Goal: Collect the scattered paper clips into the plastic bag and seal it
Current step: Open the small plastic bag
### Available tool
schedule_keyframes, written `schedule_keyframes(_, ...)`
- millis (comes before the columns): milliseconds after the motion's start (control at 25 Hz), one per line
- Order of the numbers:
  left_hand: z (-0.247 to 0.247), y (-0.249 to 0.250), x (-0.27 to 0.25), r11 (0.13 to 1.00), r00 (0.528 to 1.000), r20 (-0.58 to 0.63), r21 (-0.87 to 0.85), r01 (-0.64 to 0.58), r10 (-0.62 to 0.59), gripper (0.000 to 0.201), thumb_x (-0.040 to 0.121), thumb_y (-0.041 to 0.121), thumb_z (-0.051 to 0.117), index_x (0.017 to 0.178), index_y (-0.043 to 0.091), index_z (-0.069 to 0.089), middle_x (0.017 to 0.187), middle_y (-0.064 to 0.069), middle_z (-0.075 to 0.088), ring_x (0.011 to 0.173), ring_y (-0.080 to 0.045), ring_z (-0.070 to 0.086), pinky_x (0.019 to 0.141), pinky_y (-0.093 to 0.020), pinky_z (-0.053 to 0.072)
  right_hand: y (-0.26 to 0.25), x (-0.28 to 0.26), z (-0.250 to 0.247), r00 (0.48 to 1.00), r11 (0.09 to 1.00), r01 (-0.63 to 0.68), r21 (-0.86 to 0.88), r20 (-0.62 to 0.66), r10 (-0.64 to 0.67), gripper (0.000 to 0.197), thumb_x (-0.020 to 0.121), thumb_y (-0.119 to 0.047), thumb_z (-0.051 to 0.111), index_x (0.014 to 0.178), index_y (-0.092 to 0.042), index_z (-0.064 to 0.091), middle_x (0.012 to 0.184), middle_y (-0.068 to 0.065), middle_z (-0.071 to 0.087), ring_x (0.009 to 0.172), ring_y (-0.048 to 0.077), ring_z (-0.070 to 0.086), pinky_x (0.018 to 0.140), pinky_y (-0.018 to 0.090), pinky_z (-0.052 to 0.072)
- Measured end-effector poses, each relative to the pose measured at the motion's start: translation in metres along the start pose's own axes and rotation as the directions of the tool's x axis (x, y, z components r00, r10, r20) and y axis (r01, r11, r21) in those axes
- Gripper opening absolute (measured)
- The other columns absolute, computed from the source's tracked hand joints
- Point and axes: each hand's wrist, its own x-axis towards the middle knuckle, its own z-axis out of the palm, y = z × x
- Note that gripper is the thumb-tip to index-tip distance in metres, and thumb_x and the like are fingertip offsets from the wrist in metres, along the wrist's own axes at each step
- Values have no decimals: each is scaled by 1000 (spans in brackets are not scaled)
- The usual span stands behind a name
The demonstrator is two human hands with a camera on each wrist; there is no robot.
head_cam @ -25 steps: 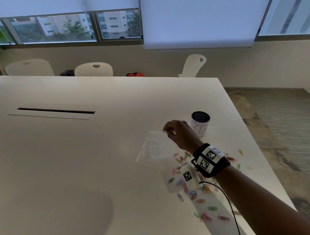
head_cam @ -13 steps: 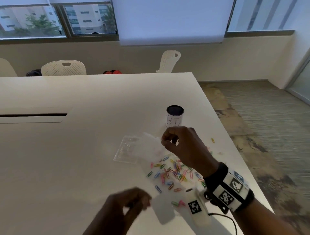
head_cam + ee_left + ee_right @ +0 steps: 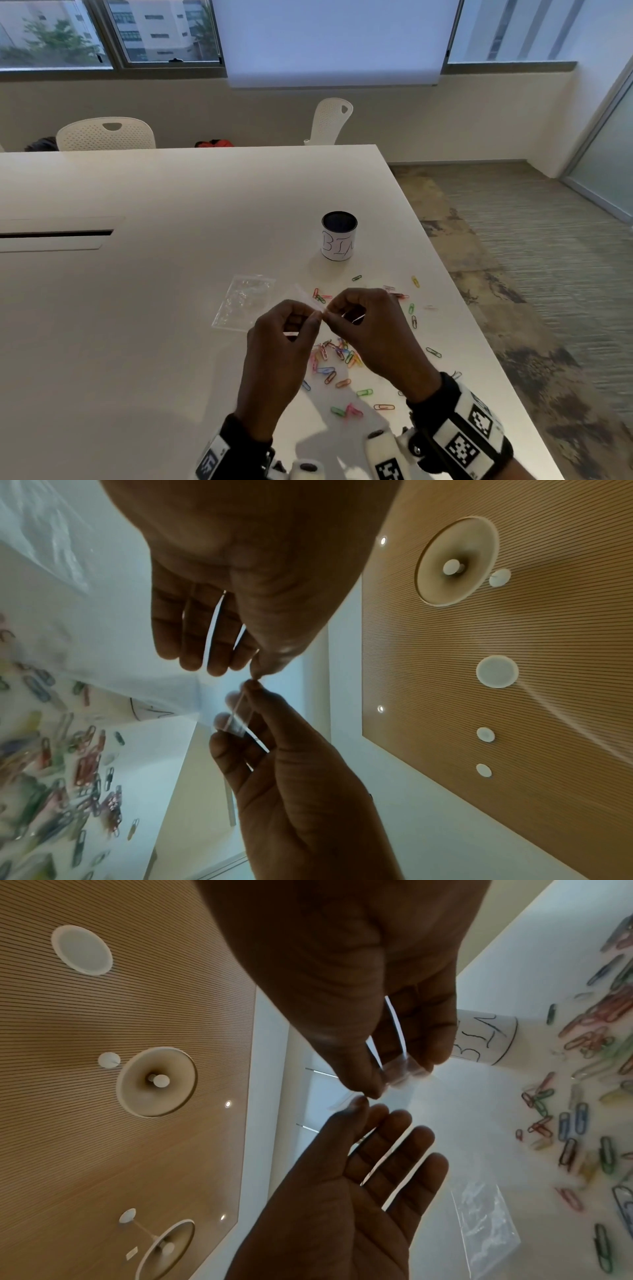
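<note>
Our left hand [image 3: 279, 346] and right hand [image 3: 373, 329] each pinch the bag [image 3: 103, 653] by its top edge, above the clips [image 3: 337, 356] strewn across the table [image 3: 137, 308].

I see a white surface [image 3: 154, 308] carrying loosely scattered coloured paper clips [image 3: 337, 356] near its right edge, a crinkled clear plastic bag [image 3: 245, 299] lying flat beside them, and a white-labelled dark cup [image 3: 339, 236] standing upright farther back.
</note>
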Motion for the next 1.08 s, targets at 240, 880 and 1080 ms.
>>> schedule_keyframes(240,12,-8,1,1000,1000,3,20,19,-20,7,94,27,72,98,22,73,88,12,76,85,4,71,70,-12,56,9,0,8,994,995,-87,-40,61,89,4,90,-19,76,89,-16,73,80,-2,74,73,8,73,69,17,61)
schedule_keyframes(880,9,2,24,999,995,-95,-54,0,-5,5,93,28,71,92,23,71,83,9,76,82,-4,74,78,-37,65,5,31,5,992,986,-109,124,77,100,15,84,-31,82,80,-21,71,77,-9,72,75,-8,66,61,3,48)
schedule_keyframes(1080,15,-1,35,997,997,-77,-78,23,-29,10,97,26,67,91,21,74,81,8,77,74,-5,76,69,-32,66,11,41,6,987,975,-136,175,114,118,19,81,-32,83,80,-18,71,74,0,73,69,5,70,65,16,57)
